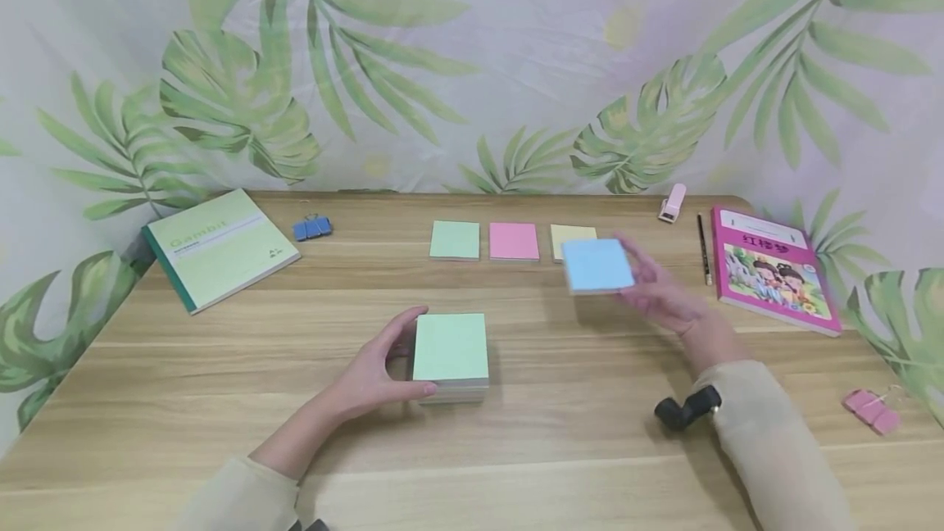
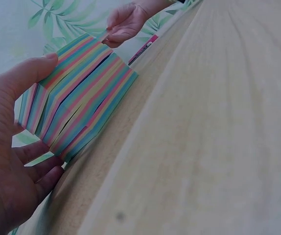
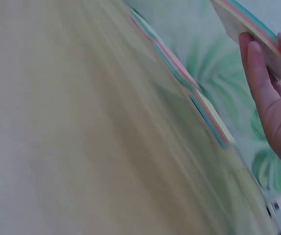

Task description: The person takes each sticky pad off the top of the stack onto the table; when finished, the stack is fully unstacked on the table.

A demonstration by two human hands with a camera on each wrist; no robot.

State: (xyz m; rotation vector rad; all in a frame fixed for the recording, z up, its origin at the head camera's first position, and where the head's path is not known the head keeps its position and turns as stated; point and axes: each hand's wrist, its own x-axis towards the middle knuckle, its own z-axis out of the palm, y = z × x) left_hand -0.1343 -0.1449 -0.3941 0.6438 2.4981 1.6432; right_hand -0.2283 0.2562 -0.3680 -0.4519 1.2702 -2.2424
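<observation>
My left hand (image 1: 372, 371) is around the left side of a tall stack of sticky notes (image 1: 450, 348) with a green sheet on top. Its thumb lies at the near edge and its fingers at the far side. Coloured layers of this stack (image 2: 84, 93) show in the left wrist view. My right hand (image 1: 664, 293) pinches a blue-topped sticky note pad (image 1: 597, 265) by its right edge, raised over the table. From the right wrist, the pad (image 3: 253, 34) shows blue, pink and pale layers. It partly covers a yellow sticky note pad (image 1: 573, 234).
A green pad (image 1: 454, 240) and a pink pad (image 1: 514, 241) lie in line with the yellow one. At left are a notebook (image 1: 224, 248) and a blue binder clip (image 1: 313, 227). A pink clip (image 1: 672, 203), pencil (image 1: 704, 248), book (image 1: 774, 269) and pink binder clip (image 1: 872, 410) lie at right.
</observation>
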